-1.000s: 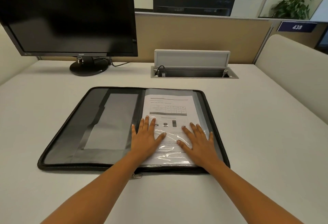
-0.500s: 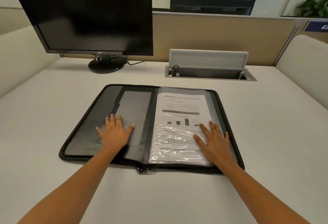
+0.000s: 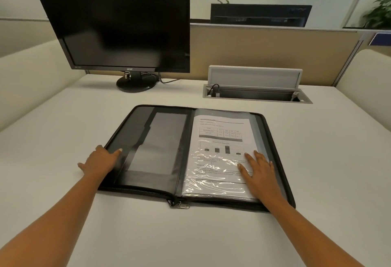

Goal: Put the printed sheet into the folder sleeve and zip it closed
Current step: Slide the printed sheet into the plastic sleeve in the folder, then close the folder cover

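On the white desk (image 3: pixel 317 161), the black zip folder (image 3: pixel 160 139) is lying open, unzipped. The printed sheet (image 3: pixel 224 131) is sitting inside the clear sleeve (image 3: pixel 213 188) on its right half. The right hand (image 3: pixel 260 169) is pressing flat, fingers straight, on the sleeve's lower right. The left hand (image 3: pixel 99 163) is lying across the folder's left edge, thumb on the inner cover; whether its fingers are hooking under cannot be told.
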Motion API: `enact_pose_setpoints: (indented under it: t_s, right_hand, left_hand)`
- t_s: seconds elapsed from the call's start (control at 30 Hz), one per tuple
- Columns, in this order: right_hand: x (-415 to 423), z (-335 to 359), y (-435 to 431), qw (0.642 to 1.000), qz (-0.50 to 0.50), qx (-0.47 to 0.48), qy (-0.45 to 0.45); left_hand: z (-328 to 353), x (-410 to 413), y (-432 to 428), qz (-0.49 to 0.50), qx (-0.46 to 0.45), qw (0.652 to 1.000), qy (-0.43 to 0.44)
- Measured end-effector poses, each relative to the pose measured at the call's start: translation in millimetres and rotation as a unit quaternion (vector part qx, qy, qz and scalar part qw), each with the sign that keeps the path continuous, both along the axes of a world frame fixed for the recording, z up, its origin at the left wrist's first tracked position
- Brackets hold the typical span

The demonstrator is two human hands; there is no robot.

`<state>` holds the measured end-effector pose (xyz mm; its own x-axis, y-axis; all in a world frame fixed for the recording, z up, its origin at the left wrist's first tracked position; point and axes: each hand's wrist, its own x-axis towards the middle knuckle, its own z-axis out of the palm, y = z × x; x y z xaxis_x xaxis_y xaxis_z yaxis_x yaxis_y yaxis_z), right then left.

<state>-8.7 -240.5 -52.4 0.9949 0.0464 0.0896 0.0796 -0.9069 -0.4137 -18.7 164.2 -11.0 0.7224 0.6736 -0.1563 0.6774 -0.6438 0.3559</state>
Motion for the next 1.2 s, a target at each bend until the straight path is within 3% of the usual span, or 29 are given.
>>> enact_pose_setpoints:
  t_s: [0.13,0.33,0.43,0.6,0.7,0.93,1.1,1.2]
  right_hand:
    - [0.2,0.0,-1.1,1.0,0.008,-0.002,0.008]
    - [0.3,3.9,-1.9,0.999,0.01,-0.004,0.031]
    - [0.7,9.4,-2.3,0.999,0.01,-0.001,0.052]
    - [1.3,44.0,13.5,0.998,0.019,0.023,0.05]
    - [-5.5,83.6,39.4,0.991,0.078,0.109,0.017]
    - [-30.1,179.7,80.0,0.918,0.2,0.342,-0.02]
    - [-42.2,197.2,58.9,0.858,0.129,0.498,0.009]
    - [-44.6,189.2,30.2,0.859,0.082,0.505,0.023]
  left_hand:
    - [17.8,-0.6,-1.7,0.008,-0.065,0.995,-0.071]
    - [81.5,-2.2,11.1,0.007,-0.091,0.984,-0.151]
    - [126.3,-2.9,10.7,0.004,-0.178,0.962,-0.209]
    - [183.4,-10.8,-37.0,-0.107,-0.229,0.922,-0.294]
    - [208.2,-20.1,-74.3,-0.171,-0.251,0.897,-0.32]
    - [217.3,-24.1,-167.9,-0.336,-0.344,0.831,-0.278]
    - [182.0,-13.1,-212.7,-0.394,-0.341,0.825,-0.217]
    - [152.0,-9.7,-219.8,-0.43,-0.321,0.834,-0.132]
